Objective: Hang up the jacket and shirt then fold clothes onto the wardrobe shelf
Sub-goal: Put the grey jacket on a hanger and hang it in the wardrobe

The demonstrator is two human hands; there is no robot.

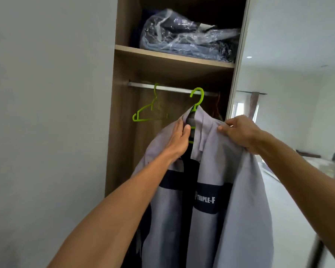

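A grey jacket (211, 171) with a dark navy chest band and white lettering sits on a lime green hanger (198, 97). The hanger's hook is level with the metal wardrobe rail (172, 89); I cannot tell if it rests on it. My left hand (179, 138) grips the jacket's left collar edge near the hanger neck. My right hand (238, 130) pinches the jacket's right shoulder fabric. The jacket front hangs open, showing a dark lining.
A second, empty green hanger (149, 111) hangs on the rail to the left. The wooden shelf (172, 56) above holds clothes in a clear plastic bag (188, 35). A white wall stands left; the wardrobe's door edge (238, 74) and a room lie right.
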